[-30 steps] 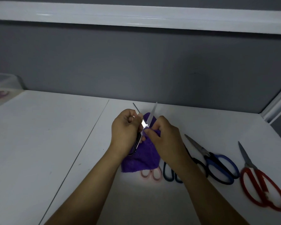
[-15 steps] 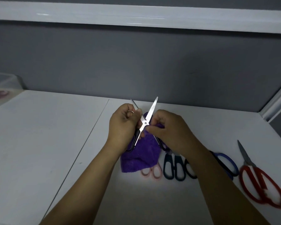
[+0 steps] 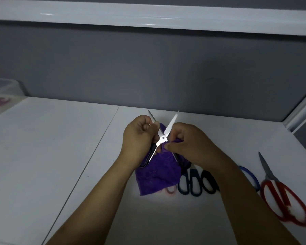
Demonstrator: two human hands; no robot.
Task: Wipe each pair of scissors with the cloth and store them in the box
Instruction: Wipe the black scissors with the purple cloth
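Purple cloth (image 3: 157,175) hangs between both hands over the white table (image 3: 60,156), draped beneath the open scissors (image 3: 162,137) now under wipe.

Hands: the left hand (image 3: 138,140) is closed, fingers curled round the black handle on the 7 o'clock side. The right hand (image 3: 193,144) pinches a fold of cloth against the steel just beside the pivot. Whether it also grips the second handle cannot be told; that handle is largely hidden under cloth and palm.

Orientation: the blades are spread in an X. One tip points to 1 o'clock, the other to 11 o'clock, and the handles trail to 5 and 7 o'clock. Taken overall, the long axis runs 6 to 12, tips away from the person.

Governing relation: the box (image 3: 5,91) stands at about 10 o'clock from the hands, well apart, at the table's far-left edge. The left hand is the nearer. Judgement: storage would call for a long leftward carry, best with the blades closed first.

Pending: red scissors (image 3: 283,200) at 4 o'clock, dark-handled pairs (image 3: 191,183) just beside the cloth.
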